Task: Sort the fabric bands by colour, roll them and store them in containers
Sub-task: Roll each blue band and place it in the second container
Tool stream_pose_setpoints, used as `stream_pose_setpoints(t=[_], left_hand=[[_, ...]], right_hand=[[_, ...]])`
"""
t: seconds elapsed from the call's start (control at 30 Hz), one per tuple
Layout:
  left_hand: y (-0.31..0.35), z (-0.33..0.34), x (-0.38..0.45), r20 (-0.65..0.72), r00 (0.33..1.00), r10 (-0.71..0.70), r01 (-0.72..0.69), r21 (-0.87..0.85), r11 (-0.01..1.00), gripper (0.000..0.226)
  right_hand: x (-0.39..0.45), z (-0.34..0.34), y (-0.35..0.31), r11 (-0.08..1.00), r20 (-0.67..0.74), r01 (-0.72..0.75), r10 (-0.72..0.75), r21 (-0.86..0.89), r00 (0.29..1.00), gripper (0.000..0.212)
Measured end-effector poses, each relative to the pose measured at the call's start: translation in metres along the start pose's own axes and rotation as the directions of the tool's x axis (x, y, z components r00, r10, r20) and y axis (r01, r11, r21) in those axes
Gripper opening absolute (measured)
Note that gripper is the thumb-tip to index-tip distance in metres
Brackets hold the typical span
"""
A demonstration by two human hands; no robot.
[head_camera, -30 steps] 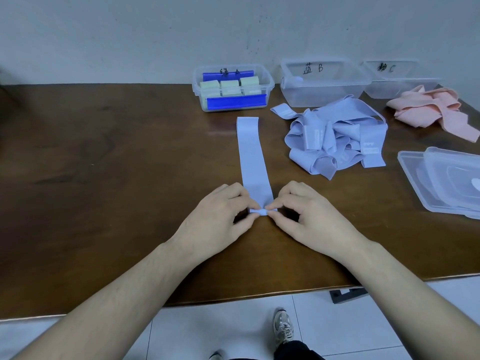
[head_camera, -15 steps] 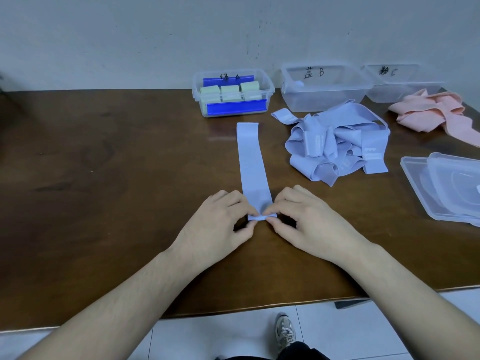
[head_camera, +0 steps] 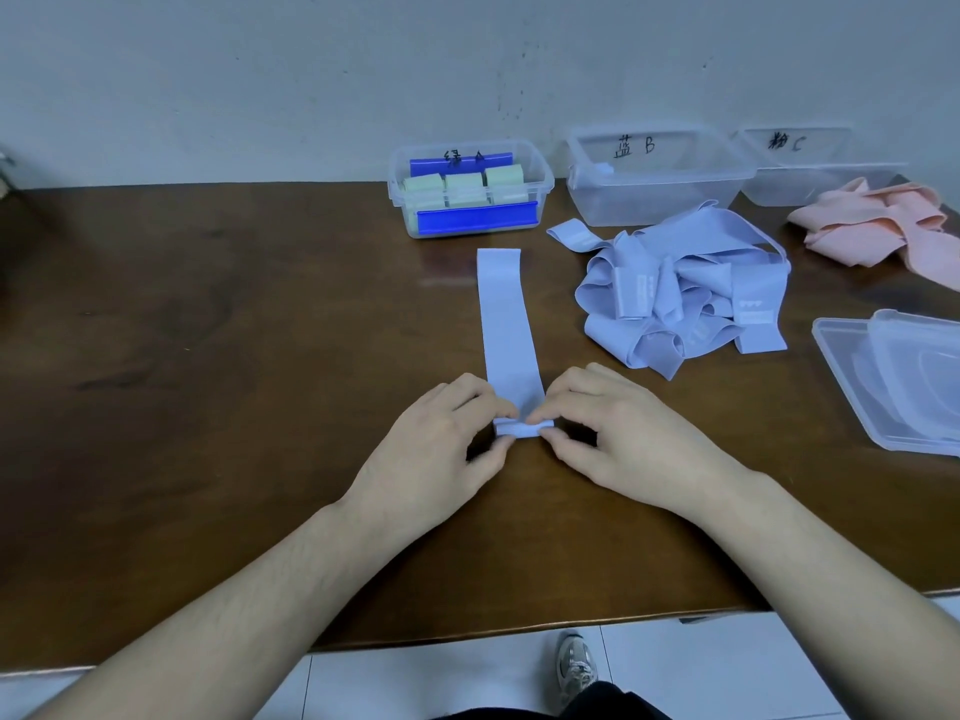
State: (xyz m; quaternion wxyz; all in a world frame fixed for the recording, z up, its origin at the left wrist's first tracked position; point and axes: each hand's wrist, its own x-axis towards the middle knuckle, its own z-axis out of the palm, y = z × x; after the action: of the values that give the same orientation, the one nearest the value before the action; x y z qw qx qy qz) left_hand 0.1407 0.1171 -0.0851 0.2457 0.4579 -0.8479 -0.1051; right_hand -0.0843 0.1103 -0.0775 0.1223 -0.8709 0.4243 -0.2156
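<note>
Centre of frame: a long, flat, pale blue fabric band [head_camera: 506, 324] lies lengthwise on the dark brown wooden counter [head_camera: 208, 356], running from the middle toward the upper centre. Its near end is turned over into a small, tight roll [head_camera: 522, 427]. My left hand [head_camera: 441, 449] pinches the left end of that roll between thumb and curled fingers; my right hand [head_camera: 628, 439] pinches the right end in the same way. The two hands sit close together with only the roll between them.

Right of centre: a loose, tangled heap of pale blue fabric bands [head_camera: 685, 293] rests on the counter, well apart from the flat band.

Upper centre: a clear plastic box with blue clips [head_camera: 470, 192] holds a row of pale green rolled bands [head_camera: 462, 187]. Just to its right stands a clear plastic box marked "B" [head_camera: 654, 184]; a small pale item lies at its left inner side, too indistinct to identify. Further right, a clear plastic box marked "C" [head_camera: 810, 168] stands against the wall.

Upper right: a heap of pink fabric bands [head_camera: 878, 226] lies in front of box "C".

Right edge: a clear plastic lid [head_camera: 898, 381] rests flat on the counter.

Bottom edge: a sports shoe [head_camera: 574, 662] shows on the pale tiled floor [head_camera: 441, 683].
</note>
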Motion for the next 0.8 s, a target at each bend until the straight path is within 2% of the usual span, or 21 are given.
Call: stream_pose_setpoints(t=[0.17, 0.3, 0.47, 0.6, 0.8], left_hand=[[-0.002, 0.000, 0.003, 0.003, 0.999, 0.051, -0.051, 0.082, 0.995, 0.019], [-0.001, -0.002, 0.008, 0.010, 0.998, 0.061, -0.062, 0.084, 0.995, 0.019], [-0.002, -0.003, 0.010, 0.023, 0.997, 0.076, -0.078, 0.096, 0.992, 0.019], [-0.001, -0.006, 0.011, 0.018, 0.999, 0.037, -0.038, 0.055, 0.998, 0.016], [0.008, -0.008, -0.002, 0.079, 0.996, 0.042, -0.045, 0.038, 0.998, 0.035]], right_hand=[[0.000, 0.003, 0.004, 1.000, -0.036, -0.003, 0.002, -0.018, 0.999, 0.021], [0.000, 0.002, 0.005, 0.999, -0.036, 0.021, -0.022, -0.029, 0.999, 0.025], [0.006, 0.002, 0.005, 1.000, 0.003, 0.014, -0.014, -0.027, 1.000, 0.019], [0.008, -0.001, 0.002, 0.999, 0.029, 0.018, -0.017, -0.027, 0.999, 0.017], [-0.005, -0.007, -0.008, 0.999, 0.088, 0.033, -0.030, -0.039, 0.996, 0.016]])
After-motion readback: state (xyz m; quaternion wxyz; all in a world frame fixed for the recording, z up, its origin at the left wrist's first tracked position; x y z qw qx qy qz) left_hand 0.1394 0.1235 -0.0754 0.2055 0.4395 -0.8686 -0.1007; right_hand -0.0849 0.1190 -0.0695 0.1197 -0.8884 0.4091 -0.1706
